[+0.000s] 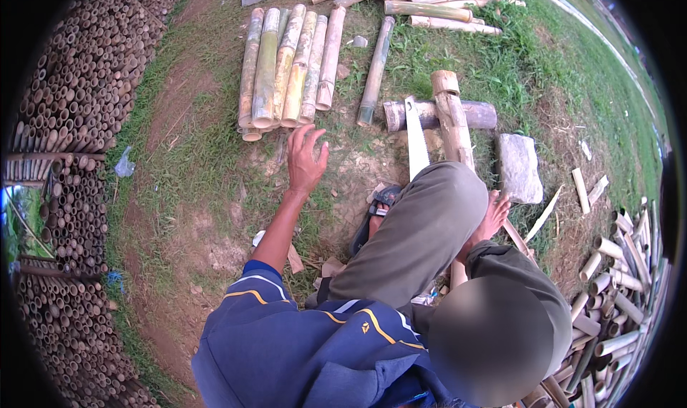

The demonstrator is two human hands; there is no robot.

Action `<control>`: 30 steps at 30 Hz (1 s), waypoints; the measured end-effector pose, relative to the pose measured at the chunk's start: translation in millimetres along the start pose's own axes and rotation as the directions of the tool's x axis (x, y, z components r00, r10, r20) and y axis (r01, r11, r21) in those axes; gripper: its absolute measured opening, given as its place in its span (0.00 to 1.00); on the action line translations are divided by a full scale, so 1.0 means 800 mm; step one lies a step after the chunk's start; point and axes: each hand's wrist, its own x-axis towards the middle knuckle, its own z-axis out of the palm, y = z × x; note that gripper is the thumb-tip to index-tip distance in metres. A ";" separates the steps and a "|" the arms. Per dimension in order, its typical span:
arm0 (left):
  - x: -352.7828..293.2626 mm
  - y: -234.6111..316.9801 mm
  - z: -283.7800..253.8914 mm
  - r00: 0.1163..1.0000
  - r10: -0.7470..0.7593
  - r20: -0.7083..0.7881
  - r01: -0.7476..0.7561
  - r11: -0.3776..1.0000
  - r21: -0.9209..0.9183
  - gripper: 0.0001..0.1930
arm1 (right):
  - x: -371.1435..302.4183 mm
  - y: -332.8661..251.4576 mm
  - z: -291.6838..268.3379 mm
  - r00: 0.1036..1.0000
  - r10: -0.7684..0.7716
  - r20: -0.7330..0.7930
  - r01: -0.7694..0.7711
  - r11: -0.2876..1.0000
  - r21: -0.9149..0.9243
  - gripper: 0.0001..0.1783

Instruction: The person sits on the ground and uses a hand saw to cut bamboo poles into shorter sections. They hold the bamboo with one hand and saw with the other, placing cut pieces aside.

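Note:
My left hand [308, 163] reaches forward with its fingers apart and nothing in it. Its fingertips come up to the near ends of a row of cut bamboo pieces [292, 71] lying side by side; whether they touch cannot be told. My right hand does not show. To the right, a bamboo pole [453, 125] rests across a dark round log [481, 114] and runs back under my bent leg [418, 225]. A hand saw [416, 139] with a pale blade leans on that log, its lower end hidden behind my knee.
A single bamboo piece [376, 71] lies right of the row, with more bamboo [436, 0] heaped beyond. A stone block [519, 169] sits by my bare right foot [492, 218]. Cut tubes [615, 300] pile up at lower right; stacked bamboo [79, 86] lines the left.

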 end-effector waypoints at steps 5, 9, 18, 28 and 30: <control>-0.081 0.067 0.120 0.812 -0.061 0.581 0.365 0.829 -0.423 0.19 | 0.012 0.019 0.013 0.998 0.016 0.061 -0.011 0.996 -0.088 0.35; -0.107 0.110 0.190 0.649 -0.022 0.760 0.514 0.750 -0.417 0.17 | 0.027 0.015 0.018 0.990 0.014 0.139 0.000 0.995 -0.096 0.29; -0.112 0.104 0.199 0.438 -0.037 0.898 0.739 0.585 -0.336 0.15 | 0.025 0.007 0.000 0.998 -0.048 0.028 0.050 0.996 -0.078 0.27; -0.037 0.113 0.206 0.411 -0.068 0.909 0.852 0.384 -0.356 0.14 | -0.011 0.072 -0.008 0.956 0.165 0.242 -0.200 0.971 0.127 0.25; -0.007 0.101 0.190 0.492 -0.119 0.862 0.831 0.359 -0.425 0.14 | -0.098 0.126 -0.071 0.925 0.214 0.312 -0.325 0.874 0.362 0.25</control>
